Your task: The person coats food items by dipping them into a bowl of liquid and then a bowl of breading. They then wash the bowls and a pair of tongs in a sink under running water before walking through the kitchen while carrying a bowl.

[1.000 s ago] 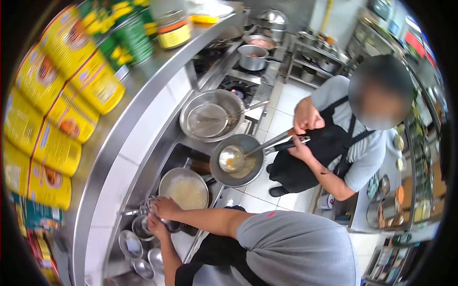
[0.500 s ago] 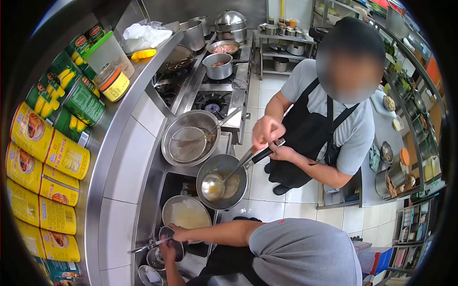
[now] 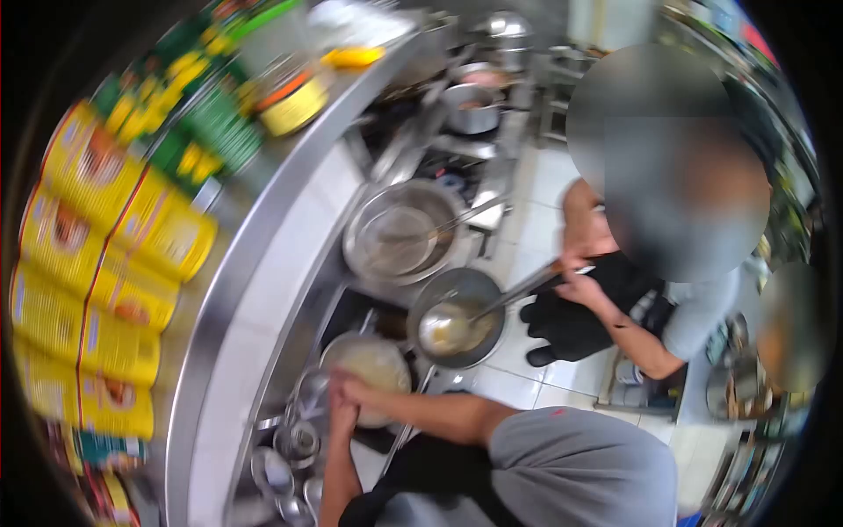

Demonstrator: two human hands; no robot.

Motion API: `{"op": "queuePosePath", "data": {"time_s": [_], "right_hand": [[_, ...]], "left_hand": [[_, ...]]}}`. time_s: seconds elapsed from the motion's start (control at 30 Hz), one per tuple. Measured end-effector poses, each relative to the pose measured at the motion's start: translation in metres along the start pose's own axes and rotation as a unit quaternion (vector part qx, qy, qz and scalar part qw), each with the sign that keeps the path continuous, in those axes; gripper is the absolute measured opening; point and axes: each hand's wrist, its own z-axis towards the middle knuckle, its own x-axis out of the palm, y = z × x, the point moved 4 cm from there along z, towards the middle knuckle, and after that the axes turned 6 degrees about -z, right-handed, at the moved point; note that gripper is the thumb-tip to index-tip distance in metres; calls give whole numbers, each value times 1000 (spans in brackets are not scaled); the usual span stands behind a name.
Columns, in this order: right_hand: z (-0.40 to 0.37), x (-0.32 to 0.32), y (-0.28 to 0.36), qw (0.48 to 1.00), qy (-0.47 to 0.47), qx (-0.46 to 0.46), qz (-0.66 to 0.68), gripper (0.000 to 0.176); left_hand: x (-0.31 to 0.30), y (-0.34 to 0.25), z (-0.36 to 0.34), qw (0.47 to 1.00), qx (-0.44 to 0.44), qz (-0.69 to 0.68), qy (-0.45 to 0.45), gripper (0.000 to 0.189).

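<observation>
At the lower middle, over the sink counter, my left hand [image 3: 341,411] and my right hand [image 3: 353,387] are close together and smeared by motion. A small metal bowl [image 3: 311,392] lies against the fingers of my left hand, which appear closed on it. The fingers of my right hand are too blurred to read. Just beyond my hands stands a wide pan of pale, cloudy liquid [image 3: 373,358]. Below them on the counter are a small round metal container [image 3: 297,442] and another metal bowl [image 3: 274,470].
Across from me, a co-worker holds a wok [image 3: 455,294] and a ladle [image 3: 439,330] near my pan. A large steel basin with a strainer [image 3: 406,228] stands behind the wok. Stacked yellow cans [image 3: 132,246] line the steel shelf at left. Pots [image 3: 471,110] sit on the stove.
The whole view has shifted and blurred as my head moved. My hands and the small bowl have moved toward the cloudy pan. The co-worker's hands have slid along the wok and ladle handles.
</observation>
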Motion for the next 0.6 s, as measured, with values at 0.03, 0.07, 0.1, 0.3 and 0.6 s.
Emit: {"op": "queuePosePath", "data": {"time_s": [0.03,0.07,0.1,0.3,0.6], "right_hand": [[11,-13,-10,994,-40,-49,-84,49],[3,-23,4,992,-46,-31,-112,48],[-7,-32,22,989,-52,-13,-141,46],[-59,5,40,990,0,126,61,52],[-29,-18,58,997,-64,-13,-33,48]], "left_hand": [[3,-12,-8,997,-23,34,68,53],[1,-25,-15,988,-49,79,126,47],[-5,-29,-21,979,-44,135,145,38],[-33,-47,-5,890,-12,453,-42,59],[0,-58,-27,978,-40,171,112,42]]}}
